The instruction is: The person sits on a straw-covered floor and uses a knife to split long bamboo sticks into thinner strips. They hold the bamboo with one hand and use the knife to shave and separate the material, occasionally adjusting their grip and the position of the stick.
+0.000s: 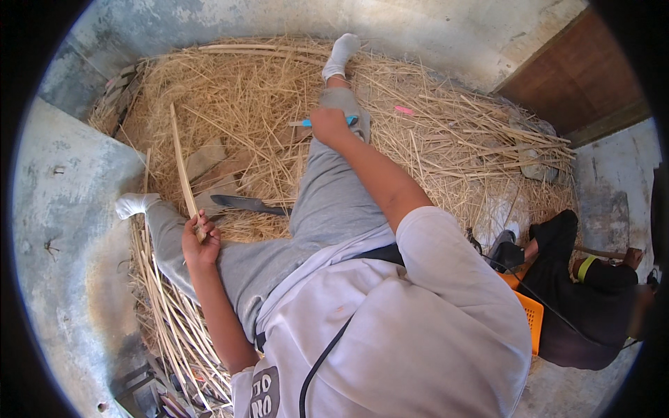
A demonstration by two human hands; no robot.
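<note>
My left hand (200,240) is closed round the lower end of a long, pale bamboo strip (180,157), which points away from me and slightly left. Resting by my outstretched right leg, my right hand (329,126) is wrapped round a knife with a blue handle (352,120). Its thin, light blade sticks out to the left of the fist. Between my spread legs lies a large dark-bladed knife (244,203), close to my thigh; its handle end is partly hidden by the grey trousers.
Straw-like shavings (244,87) cover the floor, with loose bamboo strips (171,313) piled left of me. A pink scrap (403,110) lies right of my foot. Another person in black (582,313) sits at right by an orange crate (532,320). Walls enclose the space.
</note>
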